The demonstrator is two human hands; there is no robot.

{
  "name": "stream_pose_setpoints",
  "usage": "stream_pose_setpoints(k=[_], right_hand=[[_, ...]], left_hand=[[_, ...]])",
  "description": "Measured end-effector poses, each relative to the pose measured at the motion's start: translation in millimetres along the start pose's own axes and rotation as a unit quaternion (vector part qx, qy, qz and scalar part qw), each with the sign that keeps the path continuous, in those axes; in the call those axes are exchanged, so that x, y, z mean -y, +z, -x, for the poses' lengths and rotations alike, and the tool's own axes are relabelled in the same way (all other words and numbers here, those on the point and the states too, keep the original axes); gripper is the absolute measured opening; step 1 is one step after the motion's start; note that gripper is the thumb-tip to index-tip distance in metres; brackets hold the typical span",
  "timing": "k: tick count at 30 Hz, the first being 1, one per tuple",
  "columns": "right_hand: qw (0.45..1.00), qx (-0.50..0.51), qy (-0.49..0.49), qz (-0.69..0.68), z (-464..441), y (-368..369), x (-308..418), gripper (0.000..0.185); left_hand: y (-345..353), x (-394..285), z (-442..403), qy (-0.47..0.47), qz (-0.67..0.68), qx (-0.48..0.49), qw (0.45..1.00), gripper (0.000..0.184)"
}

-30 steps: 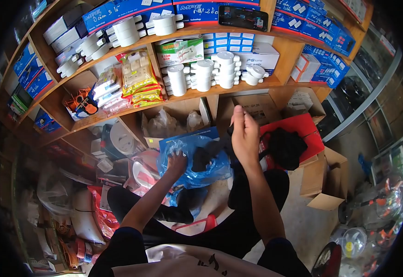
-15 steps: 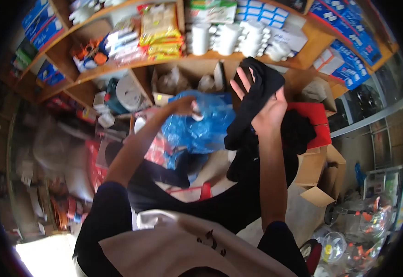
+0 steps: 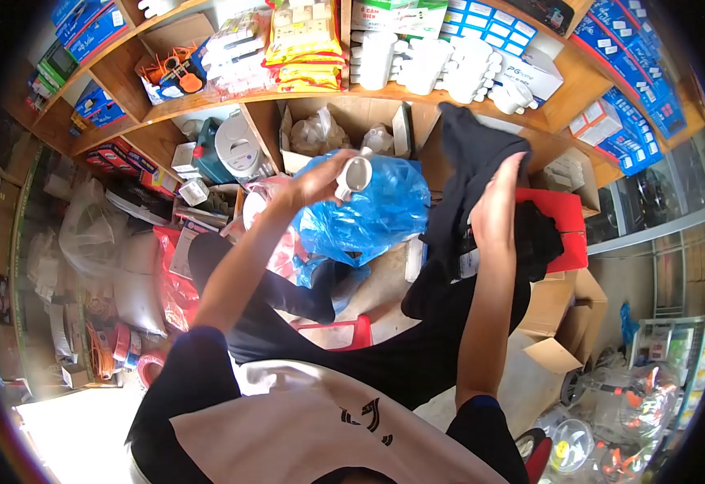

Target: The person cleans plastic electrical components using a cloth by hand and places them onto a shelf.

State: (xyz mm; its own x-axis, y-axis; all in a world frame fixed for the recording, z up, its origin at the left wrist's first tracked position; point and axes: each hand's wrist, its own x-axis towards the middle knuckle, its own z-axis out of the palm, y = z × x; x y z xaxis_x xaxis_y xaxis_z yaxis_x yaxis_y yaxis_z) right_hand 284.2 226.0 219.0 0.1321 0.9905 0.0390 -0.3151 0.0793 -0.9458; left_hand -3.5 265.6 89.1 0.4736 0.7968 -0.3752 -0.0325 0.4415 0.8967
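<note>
White fitting (image 3: 356, 174) — clamped in the left hand (image 3: 320, 182) — could drop if its grip loosens. Black cloth (image 3: 472, 149) obscures the right hand's (image 3: 494, 211) fingers; I cannot tell their state.

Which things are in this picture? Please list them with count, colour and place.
round fitting: one, white, in left hand
long cloth: one, black, against right hand
plastic bag: one, blue, beside left hand
wooden shelf: one, brown, across the top
stacked fittings: many, white, on wooden shelf
packets: several, yellow and red, on wooden shelf
large box: one, red, right of right hand
open carton: one, brown, below large box
other goods: too crowded to count, mixed colours, both sides
left hand: one, bare, upper middle
right hand: one, bare, right of plastic bag
</note>
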Motion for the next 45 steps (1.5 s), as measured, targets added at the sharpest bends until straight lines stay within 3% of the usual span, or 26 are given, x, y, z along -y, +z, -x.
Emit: stream_pose_setpoints(k=[1,3,4,5,6,7,9,11,13,14,15,17,19,20,21,23,25,27,28,31,32,33,36,37,40,45], right_hand=[[0.998,-0.042,-0.02,0.043,7.7,9.8,-5.0,0.078],[0.988,0.076,0.094,-0.1,17.9,20.9,16.1,0.076],[0.988,0.076,0.095,-0.097,18.8,25.7,18.6,0.076],[0.965,0.09,0.117,-0.216,19.6,29.6,20.4,0.075],[0.929,0.104,0.137,-0.329,20.5,33.4,24.1,0.074],[0.931,0.107,0.138,-0.321,22.4,38.9,31.8,0.074],[0.893,0.137,0.112,-0.414,27.9,53.1,49.4,0.065],[0.889,0.168,0.096,-0.415,30.3,60.2,46.2,0.059],[0.936,0.16,-0.075,-0.303,23.0,59.1,13.0,0.054],[0.955,0.186,-0.122,-0.194,21.1,57.8,-2.7,0.054],[0.977,0.182,-0.109,-0.009,13.5,47.7,-17.1,0.059],[0.968,0.196,-0.042,-0.153,25.5,62.2,-10.1,0.063],[0.936,0.142,0.11,-0.301,25.3,64.8,8.6,0.066],[0.904,0.204,0.122,-0.356,17.3,58.5,1.7,0.065],[0.903,0.208,0.11,-0.358,19.3,61.1,-0.6,0.065],[0.987,0.122,0.048,-0.092,30.6,67.1,3.8,0.054],[0.942,0.29,0.064,0.156,26.7,56.1,14.5,0.041],[0.917,0.28,-0.233,0.164,26.3,65.4,-8.9,0.036],[0.945,0.263,-0.168,0.095,29.3,68.4,-9.2,0.035],[0.95,0.247,-0.136,0.134,31.5,62.5,-3.7,0.036],[0.915,0.249,-0.203,0.244,27.1,59.4,-5.9,0.038],[0.916,0.249,-0.199,0.243,29.9,58.8,-7.5,0.038],[0.913,0.23,-0.193,0.276,41.7,60.4,0.5,0.04],[0.909,0.222,-0.198,0.291,42.8,59.4,0.9,0.035],[0.888,0.206,-0.236,0.337,43.8,54.3,0.8,0.019],[0.9,0.151,-0.209,0.35,47.6,57.4,-13.3,0.019]], left_hand=[[0.1,7.4,2.7,-0.006,0.133,0.034,0.99,0.057],[35.5,7.0,24.3,0.081,0.232,0.027,0.969,0.066],[53.3,4.9,32.0,0.099,0.3,0.049,0.948,0.066],[68.1,3.9,37.2,0.118,0.369,0.07,0.919,0.066],[78.1,3.7,38.5,0.122,0.376,0.072,0.916,0.066],[86.0,3.1,38.9,0.124,0.372,0.075,0.917,0.069],[95.0,3.4,42.1,0.131,0.371,0.077,0.916,0.072],[102.7,-0.3,51.6,0.097,0.462,0.114,0.874,0.079],[112.6,-7.4,60.5,0.09,0.464,0.104,0.875,0.083],[114.0,-11.7,63.8,0.1,0.441,0.102,0.886,0.082],[115.2,-17.5,67.8,0.112,0.417,0.1,0.896,0.081],[114.6,-25.7,75.8,0.122,0.37,0.072,0.918,0.075],[107.5,-29.3,78.7,0.125,0.265,0.024,0.956,0.068],[105.9,-34.1,84.8,0.119,0.26,0.025,0.958,0.062],[108.6,-41.0,90.6,0.118,0.231,0.008,0.966,0.064],[113.5,-51.2,95.5,0.144,0.195,0.002,0.97,0.058],[120.9,-53.9,95.2,0.192,0.16,-0.001,0.968,0.053],[118.4,-56.7,95.1,0.225,0.105,-0.029,0.968,0.048],[118.6,-60.3,98.3,0.229,0.108,-0.042,0.966,0.048],[111.3,-67.7,106.1,0.223,0.106,-0.086,0.965,0.049],[110.9,-68.2,108.8,0.212,0.109,-0.116,0.964,0.05],[111.7,-69.6,111.2,0.209,0.11,-0.118,0.965,0.05],[126.3,-90.2,122.0,0.154,-0.011,-0.194,0.969,0.055],[128.4,-95.5,124.1,0.152,-0.011,-0.193,0.969,0.055],[125.0,-102.8,124.1,0.19,-0.204,-0.197,0.94,0.053],[128.9,-104.0,129.8,0.186,-0.298,-0.226,0.909,0.054]])
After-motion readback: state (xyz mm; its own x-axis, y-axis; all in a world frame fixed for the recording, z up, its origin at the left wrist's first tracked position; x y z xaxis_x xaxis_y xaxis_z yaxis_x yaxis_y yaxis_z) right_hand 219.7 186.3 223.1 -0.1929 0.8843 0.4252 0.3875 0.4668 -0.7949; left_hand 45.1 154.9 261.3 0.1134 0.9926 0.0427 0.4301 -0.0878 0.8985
